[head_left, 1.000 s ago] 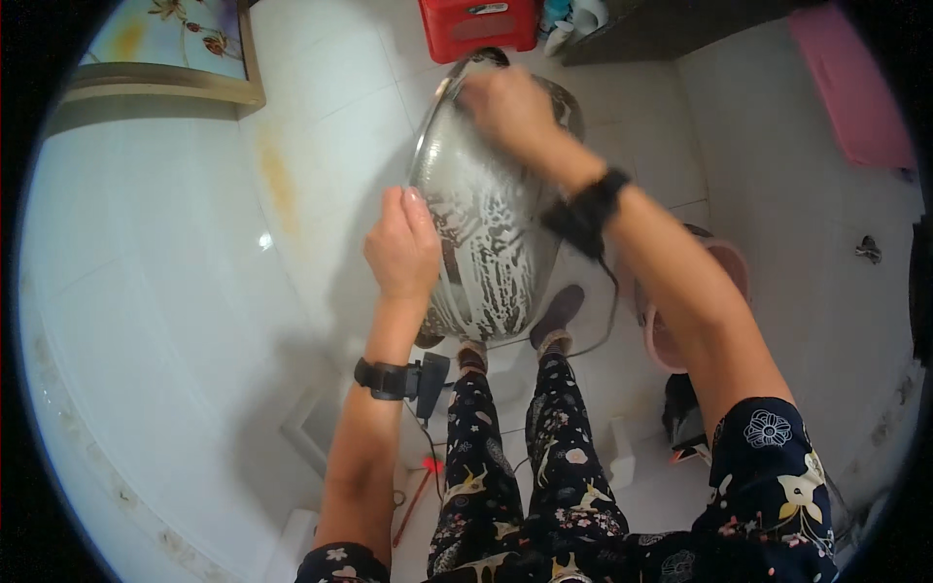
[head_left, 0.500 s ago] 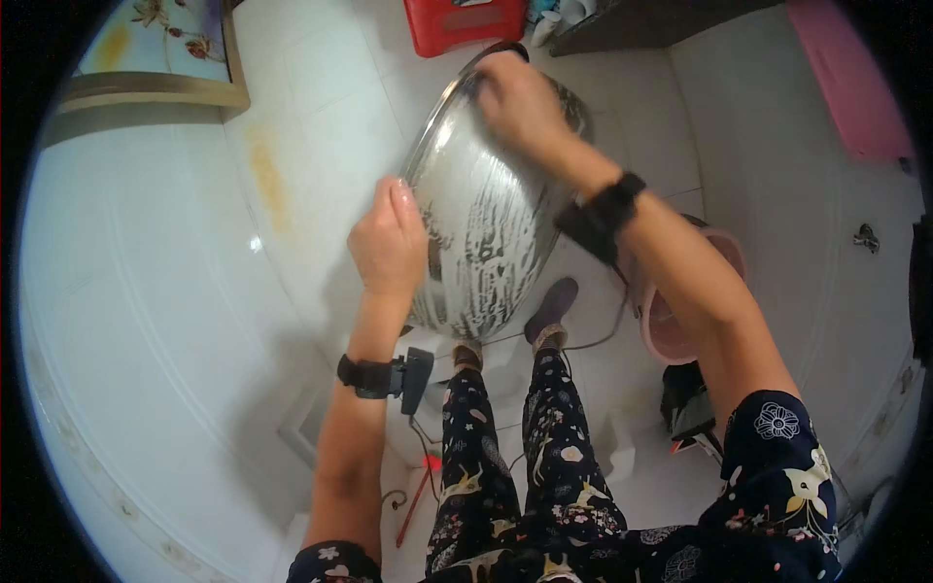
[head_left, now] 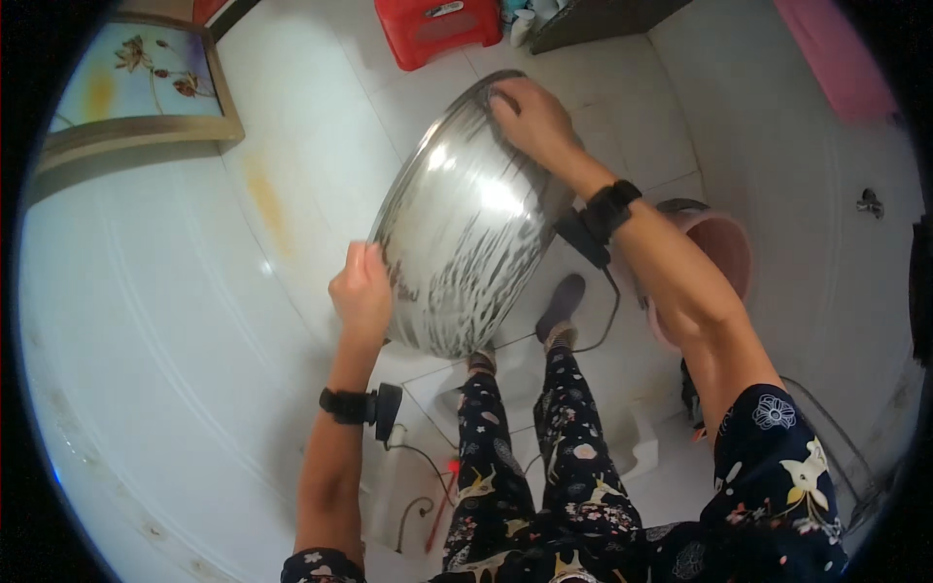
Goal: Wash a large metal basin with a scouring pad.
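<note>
A large shiny metal basin (head_left: 457,223) is held tilted above the floor in front of my legs, its outer side toward me. Streaks of white suds cover its lower part. My left hand (head_left: 362,296) is closed around the left rim. At the far upper part of the basin, my right hand (head_left: 536,121) lies with curled fingers against the outer surface. A dark patch shows beside those fingers; whether it is a held pad or a reflection is unclear. Both wrists wear black straps with small devices.
A red plastic stool (head_left: 437,29) stands at the far side near small bottles (head_left: 522,27). On the right are a pink bucket (head_left: 714,253) and a wall tap (head_left: 870,203). A framed flower picture (head_left: 141,83) is at upper left. A white squat-toilet fixture (head_left: 637,442) lies around my feet.
The basin has swung left and nearer, and my left hand with it. My right hand has slid slightly right and nearer along the surface. Upper suds look thinner.
</note>
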Motion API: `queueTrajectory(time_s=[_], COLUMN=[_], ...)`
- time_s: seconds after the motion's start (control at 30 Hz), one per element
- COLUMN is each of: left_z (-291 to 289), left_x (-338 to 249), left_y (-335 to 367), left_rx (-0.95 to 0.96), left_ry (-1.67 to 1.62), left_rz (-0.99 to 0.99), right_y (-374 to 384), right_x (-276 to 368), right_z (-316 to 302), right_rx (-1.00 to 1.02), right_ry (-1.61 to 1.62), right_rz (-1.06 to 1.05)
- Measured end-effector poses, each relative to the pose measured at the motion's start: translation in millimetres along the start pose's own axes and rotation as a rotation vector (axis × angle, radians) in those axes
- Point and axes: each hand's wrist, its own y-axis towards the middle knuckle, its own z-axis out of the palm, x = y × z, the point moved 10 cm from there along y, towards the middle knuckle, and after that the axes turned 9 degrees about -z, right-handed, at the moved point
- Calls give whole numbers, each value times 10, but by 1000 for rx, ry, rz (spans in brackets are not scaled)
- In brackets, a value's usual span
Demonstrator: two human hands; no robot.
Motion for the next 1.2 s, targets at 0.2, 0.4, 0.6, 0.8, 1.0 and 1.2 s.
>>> queueTrajectory(time_s=[0.2, 0.4, 0.6, 0.8, 1.0, 1.2], left_z=[-231, 47, 128, 144, 181, 167], left_x=[-139, -509, -619, -712, -746, -709], left_y=[-10, 344, 431, 330, 307, 236], left_rx=[151, 184, 153, 18, -1, 31], left_ry=[98, 233, 239, 270, 210, 165], left_rz=[264, 161, 245, 353, 259, 189], right_y=[-498, -716, -584, -662, -732, -460], right_x=[365, 969, -191, -907, 1034, -260], right_z=[-41, 141, -53, -31, 167, -24], right_rx=[-98, -109, -203, -168, -103, -305], right_ry=[-20, 101, 131, 68, 311, 238], right_rz=[-62, -210, -5, 407, -346, 155])
